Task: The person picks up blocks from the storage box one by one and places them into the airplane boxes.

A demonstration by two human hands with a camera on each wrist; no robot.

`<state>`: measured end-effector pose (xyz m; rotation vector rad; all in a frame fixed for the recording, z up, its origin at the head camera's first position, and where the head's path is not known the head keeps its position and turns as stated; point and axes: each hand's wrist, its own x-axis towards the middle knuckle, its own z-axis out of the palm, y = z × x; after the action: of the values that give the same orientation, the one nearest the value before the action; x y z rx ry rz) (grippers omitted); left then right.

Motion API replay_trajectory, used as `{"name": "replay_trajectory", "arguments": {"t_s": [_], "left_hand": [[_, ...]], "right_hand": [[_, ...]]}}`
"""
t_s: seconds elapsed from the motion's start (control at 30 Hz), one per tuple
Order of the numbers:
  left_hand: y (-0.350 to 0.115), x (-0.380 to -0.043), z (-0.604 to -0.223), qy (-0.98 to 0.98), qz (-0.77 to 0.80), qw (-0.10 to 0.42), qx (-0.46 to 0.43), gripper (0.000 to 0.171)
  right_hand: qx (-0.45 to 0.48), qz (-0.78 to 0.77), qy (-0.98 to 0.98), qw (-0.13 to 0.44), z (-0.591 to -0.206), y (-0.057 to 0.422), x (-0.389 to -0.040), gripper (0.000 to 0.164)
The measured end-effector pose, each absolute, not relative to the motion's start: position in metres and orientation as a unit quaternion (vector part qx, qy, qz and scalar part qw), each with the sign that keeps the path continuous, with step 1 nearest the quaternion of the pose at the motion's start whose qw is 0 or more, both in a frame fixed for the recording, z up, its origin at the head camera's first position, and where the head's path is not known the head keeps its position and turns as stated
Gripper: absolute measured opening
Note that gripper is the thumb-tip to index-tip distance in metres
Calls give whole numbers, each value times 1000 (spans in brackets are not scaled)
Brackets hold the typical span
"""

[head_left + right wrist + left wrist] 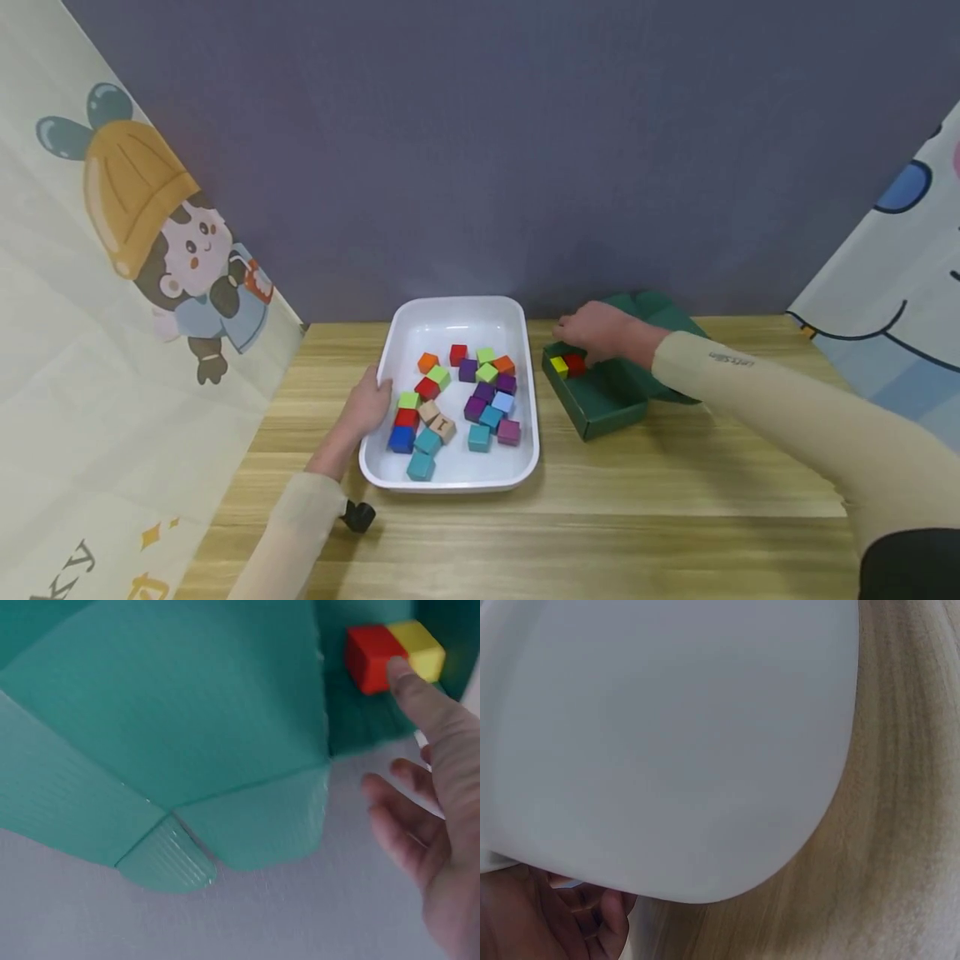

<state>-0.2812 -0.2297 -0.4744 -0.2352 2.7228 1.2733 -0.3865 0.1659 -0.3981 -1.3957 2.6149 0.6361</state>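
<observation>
My left hand (367,403) grips the left rim of a white plastic tray (450,486) that holds many small coloured cubes. In the left wrist view, curled fingers (615,922) show at the edge of the tray (675,765). My right hand (597,327) reaches over the far end of a green cardboard box (617,419). There a red cube (371,660) and a yellow cube (420,646) sit side by side in the corner. The right thumb is extended, its tip right at the red cube, while the other fingers are loosely bent outside the box wall.
The box's green lid (671,317) is folded back on the right. Behind the tray and box stands a grey-blue panel (480,167). Printed cloths hang at both sides of the wooden table (600,533). Tray cubes include purple, teal, lime, orange and plain wooden ones.
</observation>
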Motion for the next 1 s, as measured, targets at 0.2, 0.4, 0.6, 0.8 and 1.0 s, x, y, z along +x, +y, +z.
{"name": "replay_trajectory", "arguments": {"t_s": [0.2, 0.4, 0.6, 0.8, 1.0], "left_hand": [[-229, -279, -474, 900, 425, 61, -75, 46], [-231, -280, -475, 904, 420, 52, -70, 46], [-231, -282, -475, 903, 421, 49, -75, 46], [-233, -285, -476, 902, 422, 49, -78, 47], [-233, -282, -476, 901, 424, 51, -72, 46]], "right_hand": [[-478, 248, 842, 42, -413, 162, -385, 62], [-484, 247, 839, 15, -417, 162, -385, 52], [-495, 236, 836, 1, -420, 164, -385, 49], [-492, 234, 838, 17, -417, 163, -383, 56], [-469, 238, 850, 35, -418, 160, -380, 54]]}}
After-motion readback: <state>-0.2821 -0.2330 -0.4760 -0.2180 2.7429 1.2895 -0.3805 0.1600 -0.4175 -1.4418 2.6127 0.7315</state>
